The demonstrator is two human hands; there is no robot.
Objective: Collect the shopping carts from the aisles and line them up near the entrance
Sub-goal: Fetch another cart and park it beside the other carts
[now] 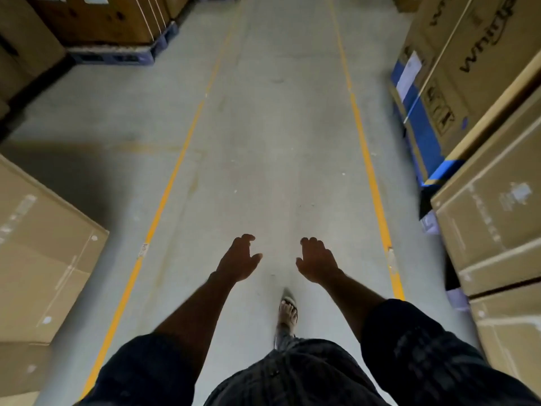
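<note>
observer: aisle entry. grey concrete floor (263, 142) runs ahead between two painted orange lines (164, 200). tall brown cardboard boxes (483, 215) are stacked along the right, and more sit on a dark blue plastic pallet (117, 55) at far left.

checker: shopping carts?

observer: none in view. not in the lane, not beside the boxes, as far as the frame reaches. where they stand cannot be told from here.

checker: hands?

observer: left hand (238, 259) and right hand (317, 260) are both held out in front, level with each other and apart. fingers loosely curled, gripping nothing, touching nothing. one foot in an open sandal (288, 310) steps forward below them.

checker: progress, then?

observer: judgement only: this looks like the search leg of the job. no cart in the hands, no row of carts in sight, no entrance in sight. nothing here shows any cart collected. left to do, on this evidence: find a cart, take its handle, push it to the entrance, line it up, repeat for the others.
</note>
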